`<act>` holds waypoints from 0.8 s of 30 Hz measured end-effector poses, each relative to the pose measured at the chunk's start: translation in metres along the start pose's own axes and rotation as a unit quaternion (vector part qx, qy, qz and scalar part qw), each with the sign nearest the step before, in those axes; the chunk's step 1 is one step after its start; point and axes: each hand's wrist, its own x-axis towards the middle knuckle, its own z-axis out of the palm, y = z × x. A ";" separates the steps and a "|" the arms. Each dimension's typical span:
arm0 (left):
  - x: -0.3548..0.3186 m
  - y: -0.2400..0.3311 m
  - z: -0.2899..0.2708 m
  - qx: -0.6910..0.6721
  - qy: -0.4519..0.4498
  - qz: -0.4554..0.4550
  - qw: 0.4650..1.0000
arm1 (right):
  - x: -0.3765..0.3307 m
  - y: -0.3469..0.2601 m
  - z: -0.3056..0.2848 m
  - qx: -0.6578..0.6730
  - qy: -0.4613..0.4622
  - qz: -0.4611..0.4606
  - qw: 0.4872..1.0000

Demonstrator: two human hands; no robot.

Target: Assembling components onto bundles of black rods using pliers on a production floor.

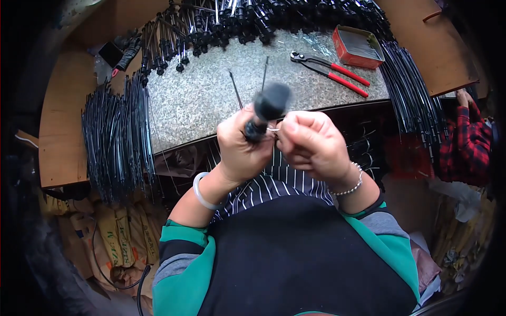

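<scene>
Both hands meet over the table's near edge. My left hand (pixel 241 138) is closed around what looks like an umbrella shaft with a black end (pixel 273 100), which points up at the camera and is blurred. Two thin dark ribs (pixel 235 89) stick out beyond that hand over the table. Beside it, my right hand (pixel 315 141) is closed, thumb and fingertips pinching a thin, pale wire (pixel 273 129) against the shaft. Where the wire meets the shaft is hidden by the fingers.
Red-handled pliers (pixel 337 73) lie on the speckled tabletop (pixel 195 100) near a red box (pixel 357 47). Bundles of dark ribs hang over the left (pixel 118 137) and right (pixel 408 84) edges. Black-ended shafts (pixel 221 23) pile up behind. Another person's plaid sleeve (pixel 466 142) shows at right.
</scene>
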 end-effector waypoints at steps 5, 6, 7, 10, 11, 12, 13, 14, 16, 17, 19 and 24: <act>0.002 0.015 -0.027 -0.138 -0.013 -0.220 0.966 | 0.014 -0.006 -0.094 -0.734 0.329 -0.287 0.520; 0.002 0.015 -0.033 -0.158 -0.008 -0.221 0.962 | 0.013 -0.012 -0.116 -0.805 0.306 -0.307 0.406; 0.002 0.014 -0.038 -0.178 -0.006 -0.220 0.959 | 0.010 -0.012 -0.135 -0.842 0.303 -0.261 0.362; -0.001 0.009 -0.045 -0.202 0.009 -0.249 0.947 | 0.015 -0.020 -0.138 -0.870 0.264 -0.216 0.356; -0.002 0.007 -0.047 -0.191 0.003 -0.253 0.948 | 0.017 -0.021 -0.137 -0.880 0.261 -0.189 0.349; -0.002 0.005 -0.049 -0.180 -0.003 -0.258 0.949 | 0.019 -0.021 -0.139 -0.880 0.258 -0.189 0.350; -0.004 0.003 -0.049 -0.160 0.001 -0.243 0.957 | 0.020 -0.023 -0.141 -0.883 0.240 -0.183 0.359; -0.006 0.000 -0.050 -0.160 0.002 -0.244 0.956 | 0.020 -0.025 -0.141 -0.886 0.221 -0.177 0.367; -0.008 -0.002 -0.051 -0.139 0.014 -0.246 0.959 | 0.018 -0.026 -0.142 -0.904 0.182 -0.185 0.340; -0.009 -0.002 -0.051 -0.160 0.024 -0.263 0.951 | 0.015 -0.026 -0.140 -0.904 0.183 -0.184 0.339; -0.009 -0.005 -0.053 -0.147 0.027 -0.269 0.951 | 0.011 -0.017 -0.123 -0.823 0.229 -0.166 0.493; -0.010 -0.023 -0.057 -0.103 0.047 -0.291 0.950 | -0.004 -0.018 -0.033 -0.824 0.131 -0.231 0.499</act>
